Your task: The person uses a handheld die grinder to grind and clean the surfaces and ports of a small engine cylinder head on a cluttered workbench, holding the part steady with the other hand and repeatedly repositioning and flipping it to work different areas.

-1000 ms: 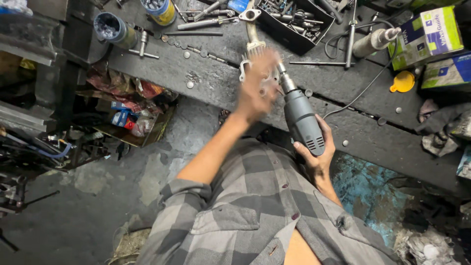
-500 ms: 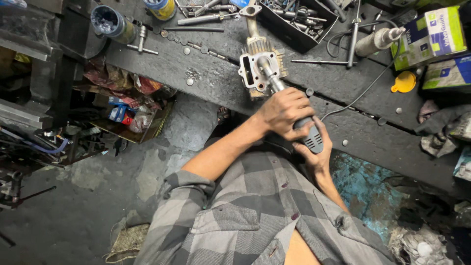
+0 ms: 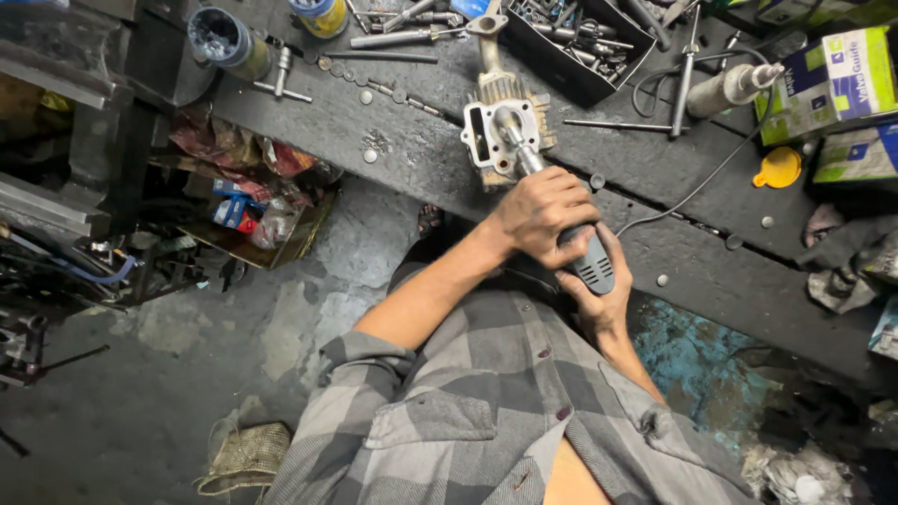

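Observation:
Both hands grip a grey electric die grinder [image 3: 587, 264]. My left hand [image 3: 543, 210] wraps the front of its body, and my right hand [image 3: 599, 299] holds the rear from below. The tool's metal nose [image 3: 517, 140] reaches into the round bore of a finned metal engine cylinder [image 3: 486, 131] that lies on the dark workbench [image 3: 412, 150]. The tip inside the bore is hidden. A black cord [image 3: 692, 187] runs from the grinder across the bench to the right.
A black tray of tools [image 3: 571, 37] sits behind the cylinder. Cans [image 3: 220, 37], a T-handle wrench [image 3: 281, 79], washers, a sealant tube [image 3: 734, 89], a yellow funnel [image 3: 778, 168] and cardboard boxes [image 3: 828, 84] crowd the bench. Packets fill a box under it [image 3: 253, 201].
My left hand came down from the cylinder and closed on the grinder's front. The grinder's nose went into the cylinder's bore.

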